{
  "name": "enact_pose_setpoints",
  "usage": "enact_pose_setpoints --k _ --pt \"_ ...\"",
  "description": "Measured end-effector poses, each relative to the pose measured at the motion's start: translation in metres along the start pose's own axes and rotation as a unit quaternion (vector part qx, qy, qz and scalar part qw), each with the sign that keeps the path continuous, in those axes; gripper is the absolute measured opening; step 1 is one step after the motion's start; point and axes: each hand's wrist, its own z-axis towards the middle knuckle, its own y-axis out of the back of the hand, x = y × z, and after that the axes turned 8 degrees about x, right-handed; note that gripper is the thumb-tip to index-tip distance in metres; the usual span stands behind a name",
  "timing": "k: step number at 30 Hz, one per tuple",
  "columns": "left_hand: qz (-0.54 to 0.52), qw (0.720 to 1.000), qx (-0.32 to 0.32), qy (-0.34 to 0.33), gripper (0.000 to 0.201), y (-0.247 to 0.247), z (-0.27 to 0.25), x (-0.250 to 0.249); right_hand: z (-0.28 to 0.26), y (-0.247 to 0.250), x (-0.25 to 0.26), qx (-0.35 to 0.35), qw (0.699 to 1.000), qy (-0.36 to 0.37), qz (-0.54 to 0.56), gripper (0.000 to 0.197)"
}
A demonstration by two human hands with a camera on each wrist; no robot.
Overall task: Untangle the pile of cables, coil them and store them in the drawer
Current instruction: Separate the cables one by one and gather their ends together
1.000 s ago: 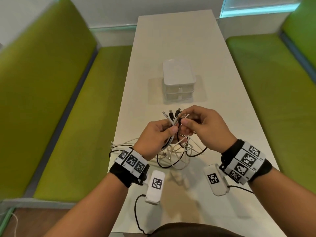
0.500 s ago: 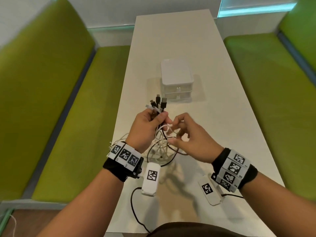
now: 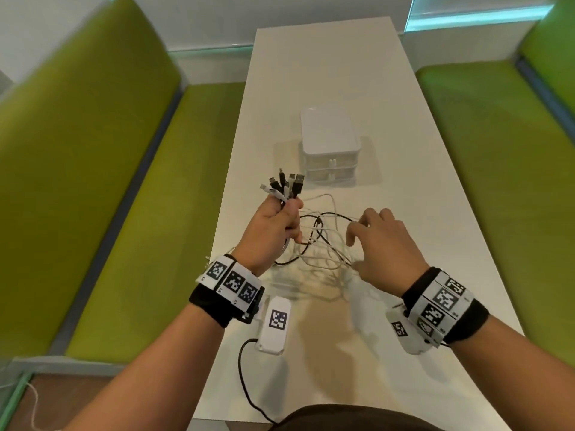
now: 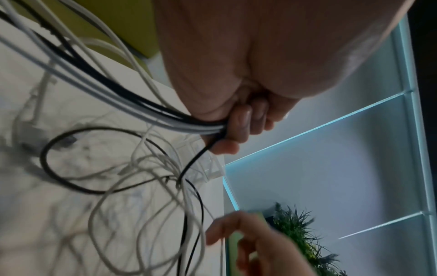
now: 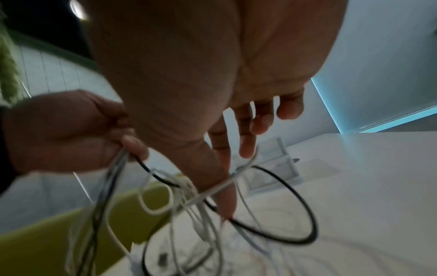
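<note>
Change: my right hand [image 3: 384, 244] has let go, fingers spread over the tangled black and white cables [image 3: 317, 241].
Grip: my left hand [image 3: 270, 231] pinches the connector ends, lifted nearer the small white plastic drawer unit [image 3: 329, 147].
Meaning: I judge ends gathered, tangle next.

Thin cables [image 3: 317, 244] were white and black (plugs the same two colours). Behind them, the small plastic drawer box [image 3: 330, 141] was white on a cream table [image 3: 404, 213]; lime-green padded benches [image 3: 93, 150] flanked it.

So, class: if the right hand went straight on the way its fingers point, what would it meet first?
Probably the loose cables under the right hand fingertips; beyond them, the left hand. Depth is unclear.
</note>
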Motion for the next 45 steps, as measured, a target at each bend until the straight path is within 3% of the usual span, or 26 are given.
enact_pose_setpoints --k 2,4,6,7,9,10,13,15,17,19,21,23,25,28,30,32,35,37,38,40,42,45 --pt "-0.002 1.0 0.015 -0.023 0.038 -0.004 -0.002 0.001 -0.003 0.011 0.014 -0.06 0.991 0.042 0.115 0.029" --pt "-0.018 0.998 0.038 -0.035 0.039 -0.007 -0.004 -0.002 -0.003 0.016 0.031 -0.094 0.939 0.111 0.312 0.034" --pt "-0.054 0.997 0.037 -0.035 0.035 -0.007 -0.003 -0.005 -0.003 0.015 0.045 -0.052 0.88 0.129 0.454 0.033" --pt "-0.076 0.996 0.038 -0.033 0.032 -0.006 -0.003 -0.007 -0.001 0.011 0.049 -0.024 0.869 0.118 0.48 0.027" --pt "-0.095 0.994 0.045 -0.035 0.03 -0.001 -0.003 -0.011 0.004 0.0 0.049 0.023 0.89 0.09 0.445 0.018" --pt "-0.083 0.995 0.052 -0.034 0.032 0.001 -0.003 -0.011 0.006 -0.006 0.047 0.043 0.916 0.089 0.389 0.026" --pt "-0.011 0.998 0.064 -0.012 0.029 -0.001 -0.007 -0.011 0.009 -0.017 0.043 0.057 0.986 0.078 0.139 0.035" --pt "0.033 0.999 0.035 0.012 0.028 0.0 -0.007 -0.01 0.011 -0.019 0.036 0.03 0.998 0.033 0.048 0.028" --pt "0.124 0.992 0.013 -0.013 0.029 0.006 -0.006 -0.011 0.013 -0.016 0.028 0.023 0.997 0.018 0.069 0.02" --pt "0.294 0.953 0.032 -0.062 0.022 0.014 -0.006 -0.012 0.012 -0.011 0.021 -0.002 0.981 0.056 0.185 0.014" --pt "0.424 0.902 0.076 -0.043 0.01 0.016 -0.007 -0.01 0.012 -0.007 0.019 -0.063 0.957 0.105 0.261 0.011" --pt "0.518 0.849 0.104 0.001 0.016 0.011 -0.007 -0.005 0.012 -0.009 0.018 -0.113 0.948 0.123 0.27 0.015" --pt "0.576 0.808 0.124 0.004 0.018 0.005 -0.008 -0.001 0.012 -0.013 0.015 -0.109 0.955 0.104 0.254 0.028" --pt "0.567 0.816 0.117 -0.012 0.013 0.006 -0.008 -0.006 0.009 -0.018 0.009 -0.057 0.984 0.052 0.161 0.057" --pt "0.554 0.827 0.09 -0.021 0.016 0.01 -0.01 -0.013 0.009 -0.018 0.004 -0.03 0.988 0.036 0.149 0.061" --pt "0.512 0.858 0.029 -0.025 0.012 0.019 -0.01 -0.015 0.011 -0.017 -0.002 -0.013 0.988 0.027 0.153 0.055" --pt "0.425 0.902 -0.073 0.017 0.046 0.045 -0.007 -0.014 0.015 -0.013 -0.014 0.01 0.979 0.005 0.205 0.028" --pt "0.453 0.886 -0.063 0.073 0.045 0.057 -0.007 -0.015 0.015 -0.008 -0.019 0.0 0.948 0.025 0.316 0.019" --pt "0.488 0.865 -0.049 0.102 0.04 0.061 -0.007 -0.012 0.014 -0.005 -0.019 -0.012 0.935 0.038 0.353 0.016" --pt "0.569 0.814 -0.034 0.113 0.032 0.06 -0.007 -0.004 0.013 -0.003 -0.013 -0.012 0.939 0.034 0.341 0.011" --pt "0.609 0.792 -0.035 0.035 0.029 0.046 -0.01 0.003 0.011 -0.002 -0.002 0.033 0.971 -0.003 0.236 0.015" --pt "0.584 0.809 0.033 -0.057 0.017 0.017 -0.013 0.01 0.013 -0.001 0.014 0.07 0.988 -0.016 0.134 0.021"
